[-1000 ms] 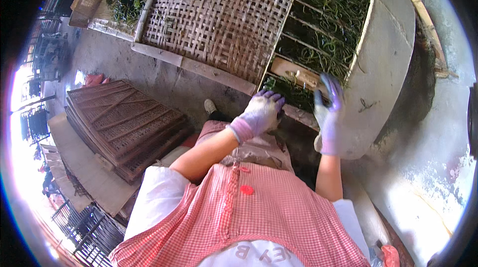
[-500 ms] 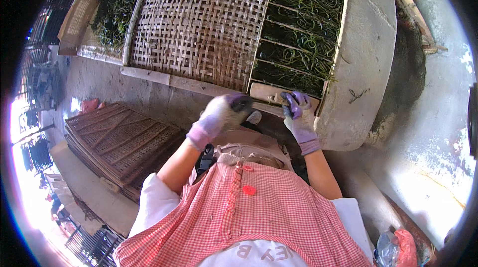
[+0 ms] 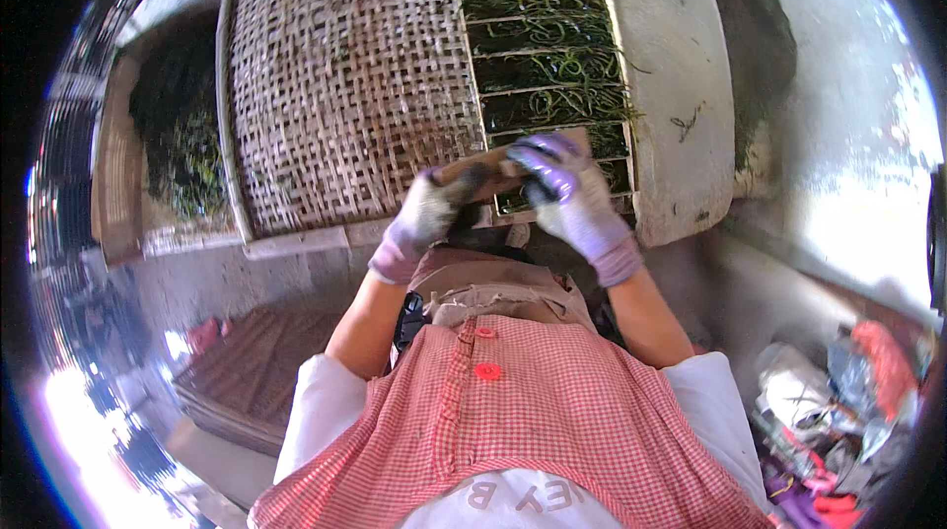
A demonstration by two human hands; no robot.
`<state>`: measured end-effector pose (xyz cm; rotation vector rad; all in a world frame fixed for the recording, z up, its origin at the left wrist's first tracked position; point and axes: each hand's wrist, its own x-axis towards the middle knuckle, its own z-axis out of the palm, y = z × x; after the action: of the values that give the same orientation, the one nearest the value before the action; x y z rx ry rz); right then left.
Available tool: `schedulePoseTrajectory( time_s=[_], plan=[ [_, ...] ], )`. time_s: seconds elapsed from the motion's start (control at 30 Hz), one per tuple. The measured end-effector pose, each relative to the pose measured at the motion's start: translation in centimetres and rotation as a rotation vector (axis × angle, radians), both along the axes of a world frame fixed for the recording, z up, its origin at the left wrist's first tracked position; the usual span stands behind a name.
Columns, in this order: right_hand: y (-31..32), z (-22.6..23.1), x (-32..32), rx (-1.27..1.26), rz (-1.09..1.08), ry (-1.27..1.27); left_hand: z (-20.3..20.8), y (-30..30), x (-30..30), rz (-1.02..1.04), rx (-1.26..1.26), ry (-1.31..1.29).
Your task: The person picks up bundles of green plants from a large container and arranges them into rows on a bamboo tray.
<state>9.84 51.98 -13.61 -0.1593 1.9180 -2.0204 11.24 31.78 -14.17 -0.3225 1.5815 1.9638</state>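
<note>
Both my gloved hands are on a small flat wooden board, raised and tilted above the near end of a slatted frame. My left hand, in a white and purple glove with dark-stained fingers, is closed around the board's left end. Purple-coated fingers of my right hand wrap over its right part. Curly green plant strands lie in and over the slatted frame. Left of them is a woven bamboo mat, touching the frame's edge. Some fingertips are blurred or hidden by the board.
A pale slab flanks the frame on the right. Another tray with dark green strands stands far left. Stacked bamboo racks are low on the left. Plastic bags and cloths are piled at lower right, near the wall.
The wooden board has been lifted from the frame's near end, where my right hand rested on it. My left hand has come over and grasped it too. The view has shifted.
</note>
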Motion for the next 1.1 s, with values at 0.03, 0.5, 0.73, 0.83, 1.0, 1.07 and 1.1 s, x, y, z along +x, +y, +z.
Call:
schedulePoseTrajectory(
  time_s=[0.03,0.5,0.73,0.83,1.0,1.07,1.1],
  plan=[
    [-1.5,0.7,0.1,0.311,-0.012,0.422,1.8,-1.1,-0.4,0.081,0.021,0.026],
    [11.6,-13.3,9.3,0.694,-0.75,-0.159,-2.8,-14.3,-2.1,0.352,0.332,-0.055],
    [10.2,-14.8,7.3,0.37,-0.821,-0.215,-5.3,-14.4,-2.9,0.622,0.805,-0.003],
    [10.7,-12.6,5.1,0.434,-0.762,-0.123,-6.1,-13.9,-1.0,0.686,0.871,-0.161],
    [12.4,-9.4,3.0,-0.562,-1.041,-0.476,-5.3,1.7,2.0,0.077,-0.442,0.091],
    [13.4,-7.3,3.1,-0.619,-0.935,-0.3,-7.2,4.9,2.1,-0.141,-0.888,0.19],
    [12.9,-5.8,3.1,-0.634,-0.878,-0.231,-9.3,4.5,1.8,-0.221,-1.018,0.233]
  ],
)
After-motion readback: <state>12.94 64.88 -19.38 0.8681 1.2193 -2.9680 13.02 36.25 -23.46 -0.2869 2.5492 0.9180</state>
